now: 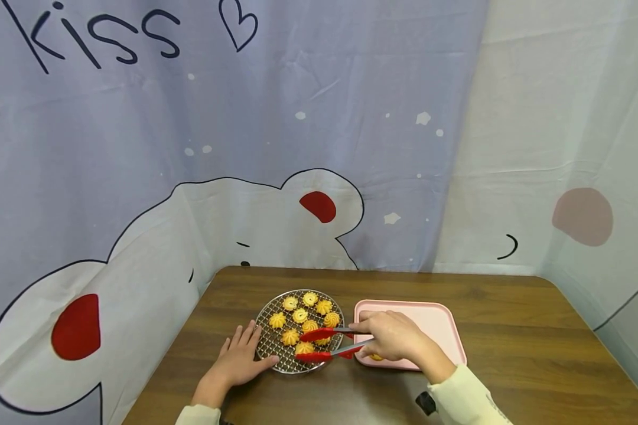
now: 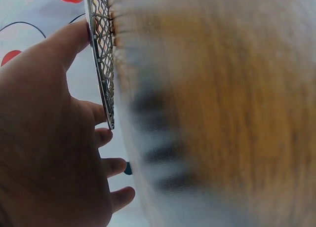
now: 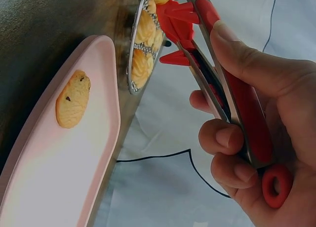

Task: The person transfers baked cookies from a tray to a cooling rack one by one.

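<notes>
My right hand (image 1: 396,336) grips a pair of red-tipped tongs (image 3: 247,108), its thumb on one handle and its fingers curled round the other. The red heads of the tongs are spread over the near right part of a round wire rack (image 1: 276,354), about the piped cookies (image 1: 305,348) there. Several golden cookies lie on the rack. At the rack's left edge rests my left hand (image 1: 239,360), fingers spread, thumb and fingertips by the rim (image 2: 101,79). One oval cookie (image 3: 73,99) with dark specks lies on a pink tray (image 3: 54,172), partly hidden by my right hand in the head view.
The tray stands just right of the rack on a brown wooden table (image 1: 510,342). Behind the table hangs a printed curtain (image 1: 319,118), which also closes off both sides.
</notes>
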### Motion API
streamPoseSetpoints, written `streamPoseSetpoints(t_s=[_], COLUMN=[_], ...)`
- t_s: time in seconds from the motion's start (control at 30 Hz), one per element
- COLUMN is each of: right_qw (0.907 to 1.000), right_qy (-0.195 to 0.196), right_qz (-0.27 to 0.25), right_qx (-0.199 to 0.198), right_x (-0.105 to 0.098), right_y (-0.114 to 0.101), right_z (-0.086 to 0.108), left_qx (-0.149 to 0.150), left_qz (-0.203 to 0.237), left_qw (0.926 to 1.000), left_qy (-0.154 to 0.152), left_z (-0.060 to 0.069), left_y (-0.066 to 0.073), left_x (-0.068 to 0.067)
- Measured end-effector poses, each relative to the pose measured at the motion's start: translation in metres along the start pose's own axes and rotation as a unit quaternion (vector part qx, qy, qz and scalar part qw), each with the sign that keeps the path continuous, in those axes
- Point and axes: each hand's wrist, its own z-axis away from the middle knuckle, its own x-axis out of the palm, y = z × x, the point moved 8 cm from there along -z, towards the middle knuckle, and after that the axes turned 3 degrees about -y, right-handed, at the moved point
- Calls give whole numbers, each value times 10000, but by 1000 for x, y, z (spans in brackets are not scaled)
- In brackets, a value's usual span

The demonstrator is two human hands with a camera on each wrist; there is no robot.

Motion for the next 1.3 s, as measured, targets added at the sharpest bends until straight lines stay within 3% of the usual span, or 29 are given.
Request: streamPoseSetpoints(t_s=[0.8, 1.3], right_qw=[9998, 9984], right_qy=[-18, 340], right_qz=[-209, -393], right_qx=[72, 234], right_x=[0, -22], right_y=[3, 31], right_z=[2, 36], left_qx=[3, -68], left_qz=[-25, -36], left_qw=[10000, 10000], left_qy=[34, -64], left_z=[0, -2], left_y=[-1, -4], left_x=[0, 2])
